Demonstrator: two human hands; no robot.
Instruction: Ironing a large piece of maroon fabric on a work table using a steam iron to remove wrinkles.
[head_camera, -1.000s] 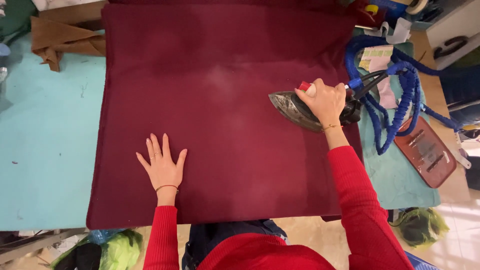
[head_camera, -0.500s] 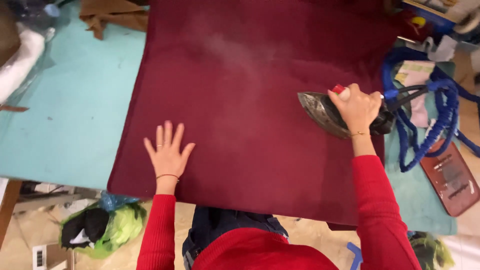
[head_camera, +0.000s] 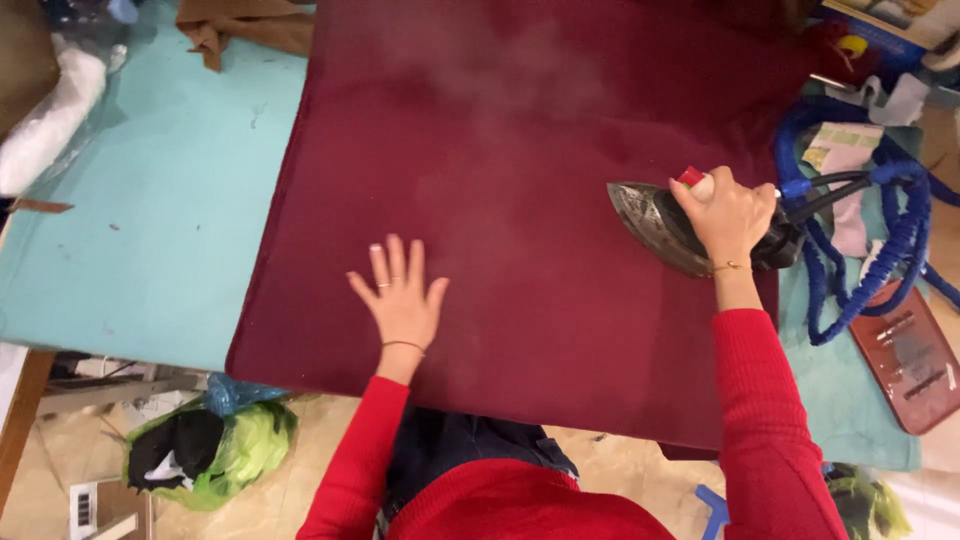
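A large dark red cloth (head_camera: 520, 170) lies spread flat over a turquoise table (head_camera: 160, 230). My left hand (head_camera: 402, 296) rests flat on the cloth near its front edge, fingers spread, holding nothing. My right hand (head_camera: 728, 212) grips the handle of a dark metal steam iron (head_camera: 655, 222) that sits on the cloth's right side, its tip pointing left. Faint steam drifts over the middle of the cloth. Both my arms wear red sleeves.
A blue coiled hose and black cable (head_camera: 880, 210) trail from the iron at the right. A reddish-brown iron rest (head_camera: 905, 355) lies at the right edge. Brown fabric (head_camera: 245, 25) sits at the back left. A green bag (head_camera: 215, 455) lies on the floor.
The view has shifted, so the cloth and table appear further right. The iron stays on the cloth's right side under my right hand; my left hand remains flat on the cloth.
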